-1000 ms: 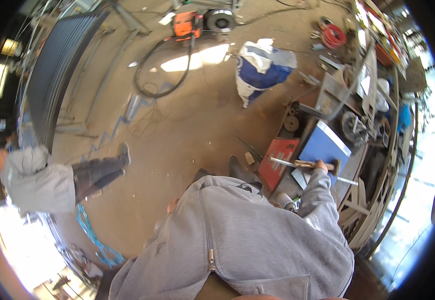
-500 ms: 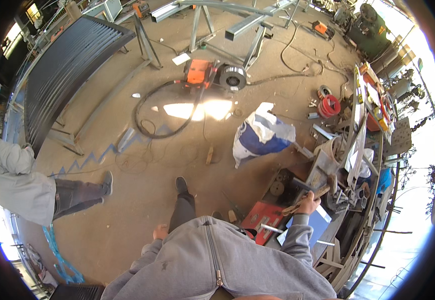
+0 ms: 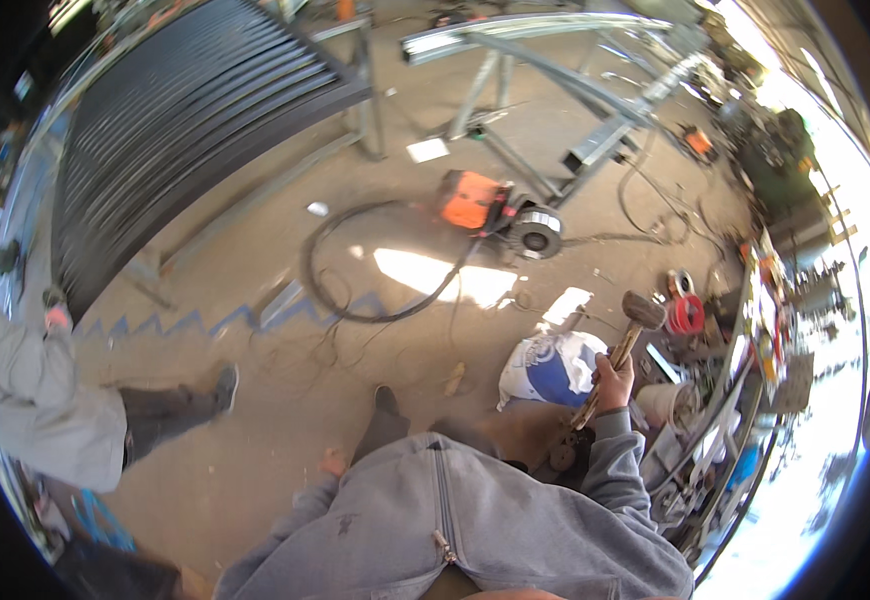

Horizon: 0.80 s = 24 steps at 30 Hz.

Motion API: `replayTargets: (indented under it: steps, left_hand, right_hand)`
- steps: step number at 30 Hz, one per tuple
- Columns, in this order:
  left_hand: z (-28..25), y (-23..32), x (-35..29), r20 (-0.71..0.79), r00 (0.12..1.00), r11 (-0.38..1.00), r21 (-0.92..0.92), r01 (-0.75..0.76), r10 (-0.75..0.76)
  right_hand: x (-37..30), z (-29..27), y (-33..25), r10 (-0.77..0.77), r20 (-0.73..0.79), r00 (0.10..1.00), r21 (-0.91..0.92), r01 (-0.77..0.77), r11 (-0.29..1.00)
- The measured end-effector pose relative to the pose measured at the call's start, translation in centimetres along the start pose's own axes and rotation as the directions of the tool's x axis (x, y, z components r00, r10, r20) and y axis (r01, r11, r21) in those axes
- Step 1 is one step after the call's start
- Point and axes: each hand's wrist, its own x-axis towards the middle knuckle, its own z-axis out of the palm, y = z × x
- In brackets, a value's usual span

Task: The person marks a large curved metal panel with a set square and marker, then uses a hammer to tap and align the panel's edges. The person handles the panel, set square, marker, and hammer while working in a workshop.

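The fingers (image 3: 605,372) of the right hand (image 3: 614,387) are curled closely round the wooden handle of a hammer (image 3: 643,312), with little gap between hand and wood. Taking that hand as the centre of a clock face, with twelve toward the upper edge of the view, the hammer's thick brownish head stands clear of the hand at one o'clock, and the handle's lower end sticks out at about seven. The hammer is tilted, head up and to the right.

The left hand (image 3: 333,463) is between eight and nine o'clock, low beside the person's leg; it is blurred, so how far its fingers are spread, and whether they hold anything, I cannot tell.

Near the right hand, at ten o'clock, a white and blue sack (image 3: 540,372) sits on the floor (image 3: 285,410). A whitish bucket (image 3: 660,405) is at four, and a red round container (image 3: 687,314) between one and two. Farther out at eleven are an orange machine (image 3: 473,200) and a dark spool (image 3: 535,234); a black hose (image 3: 360,318) loops toward ten. A black slatted panel (image 3: 205,130) lies well beyond at ten, steel beams (image 3: 565,75) at twelve, and a person in grey (image 3: 45,400) at nine.
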Motion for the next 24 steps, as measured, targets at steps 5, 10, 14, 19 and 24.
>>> replayTargets:
  steps: [5,10,14,19,24]
  left_hand:
    - [-4.0,5.7,5.6,-0.045,0.960,0.772,-0.606,0.194,-0.276]
    - [-8.8,13.8,10.4,-0.056,0.950,0.618,-0.771,0.153,-0.306]
    - [-12.8,20.5,15.4,-0.057,0.914,0.536,-0.824,0.184,-0.401]
    - [-17.0,30.5,24.7,-0.193,0.856,0.402,-0.915,0.019,-0.479]
    - [-21.6,40.9,34.7,-0.365,0.911,0.696,-0.705,-0.137,-0.190]
  right_hand:
    - [2.5,14.1,-1.1,-0.015,0.123,0.992,-0.092,0.027,0.995]
    - [7.6,26.0,-4.4,0.145,0.363,0.920,-0.316,-0.025,0.948]
    - [13.8,35.9,-6.8,0.119,0.565,0.816,-0.208,0.002,0.978]
    - [24.8,48.8,-8.8,0.085,0.825,0.559,-0.070,-0.049,0.996]
    - [34.6,58.4,-12.5,0.278,0.866,0.416,-0.339,0.080,0.937]
